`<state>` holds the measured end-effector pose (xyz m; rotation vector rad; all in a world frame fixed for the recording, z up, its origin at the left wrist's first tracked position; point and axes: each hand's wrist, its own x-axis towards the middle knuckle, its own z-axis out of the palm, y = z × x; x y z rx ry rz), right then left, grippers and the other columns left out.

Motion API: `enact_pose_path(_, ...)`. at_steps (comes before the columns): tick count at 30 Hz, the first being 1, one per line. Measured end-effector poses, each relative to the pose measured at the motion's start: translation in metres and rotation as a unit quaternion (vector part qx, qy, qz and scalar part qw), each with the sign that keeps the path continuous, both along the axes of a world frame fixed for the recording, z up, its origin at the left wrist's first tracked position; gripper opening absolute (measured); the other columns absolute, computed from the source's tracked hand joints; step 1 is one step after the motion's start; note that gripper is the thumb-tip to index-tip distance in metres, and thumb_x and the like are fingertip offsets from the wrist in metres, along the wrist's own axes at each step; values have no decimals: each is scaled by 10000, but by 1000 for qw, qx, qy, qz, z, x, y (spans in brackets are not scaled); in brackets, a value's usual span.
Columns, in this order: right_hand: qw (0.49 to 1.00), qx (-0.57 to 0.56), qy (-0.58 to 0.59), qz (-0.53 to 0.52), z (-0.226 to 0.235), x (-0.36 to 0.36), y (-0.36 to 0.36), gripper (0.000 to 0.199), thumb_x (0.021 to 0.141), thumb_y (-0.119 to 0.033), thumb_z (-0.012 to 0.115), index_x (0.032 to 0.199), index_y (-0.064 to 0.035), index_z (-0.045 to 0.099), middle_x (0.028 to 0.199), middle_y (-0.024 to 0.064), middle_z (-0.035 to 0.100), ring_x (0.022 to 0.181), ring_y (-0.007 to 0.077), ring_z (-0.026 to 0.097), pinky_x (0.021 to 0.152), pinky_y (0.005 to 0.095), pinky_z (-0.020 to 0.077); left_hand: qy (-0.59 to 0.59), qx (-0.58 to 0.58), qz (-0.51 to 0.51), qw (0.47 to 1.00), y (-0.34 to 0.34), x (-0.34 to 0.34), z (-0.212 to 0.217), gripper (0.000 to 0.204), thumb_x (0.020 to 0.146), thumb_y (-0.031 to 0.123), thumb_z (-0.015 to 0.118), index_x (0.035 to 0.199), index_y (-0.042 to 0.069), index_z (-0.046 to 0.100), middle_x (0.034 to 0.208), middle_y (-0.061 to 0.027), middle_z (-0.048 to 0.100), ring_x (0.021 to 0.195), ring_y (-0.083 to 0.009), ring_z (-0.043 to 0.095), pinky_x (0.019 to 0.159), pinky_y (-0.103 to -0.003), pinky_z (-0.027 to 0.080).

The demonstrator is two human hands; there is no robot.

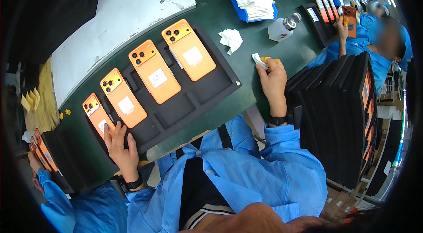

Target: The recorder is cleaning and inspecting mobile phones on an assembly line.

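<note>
Four shiny orange phones lie face down in a row on a flat black foam tray [211, 92], each with a white sticker on its back. The left hand [121, 147] lies open and flat, fingertips touching the nearest orange phone [98, 116] at the tray's left end. The other three phones run up and away from it. The right hand [274, 81] is curled around a small white cloth [258, 60], resting on the green table [246, 35] just past the tray's right edge. Bare table lies beyond that hand.
</note>
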<state>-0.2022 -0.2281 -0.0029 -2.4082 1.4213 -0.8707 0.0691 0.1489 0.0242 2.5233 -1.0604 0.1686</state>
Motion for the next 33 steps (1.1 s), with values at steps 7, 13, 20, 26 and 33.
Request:
enact_pose_path(7,990,9,-100,103,21,72,-14,150,827,-130,720,961,-67,696,780,123,597,737,295,619,640,400,487,-6,-7,0,1000,1,0,0,248,834,62,648,1071,24,710,1243,-116,670,1374,-411,414,1111,-497,364)
enact_pose_path(13,988,-53,-10,145,-3,106,-56,149,838,-140,690,984,-109,690,878,120,612,827,329,629,704,441,507,7,-26,-2,1000,1,-1,4,241,831,68,651,1059,16,708,1232,-121,672,1370,-419,417,1106,-500,367)
enact_pose_path(20,992,-17,44,119,24,99,-41,182,841,-218,712,970,-90,700,882,156,646,783,350,659,683,466,512,17,-33,13,999,4,-2,2,230,821,78,660,1035,14,716,1225,-117,675,1371,-412,411,1110,-498,363)
enact_pose_path(26,987,-133,-77,46,67,89,-89,175,828,-166,717,964,-56,710,848,174,638,769,348,628,658,445,496,16,-28,10,999,3,-1,4,229,816,66,663,1033,11,713,1216,-113,678,1370,-414,410,1103,-495,371)
enact_pose_path(33,974,-202,43,88,74,101,-122,245,803,-173,724,1034,-91,730,952,148,657,971,334,609,785,448,518,27,-45,16,998,1,0,7,220,804,64,672,1015,14,712,1211,-109,680,1360,-420,419,1097,-500,379)
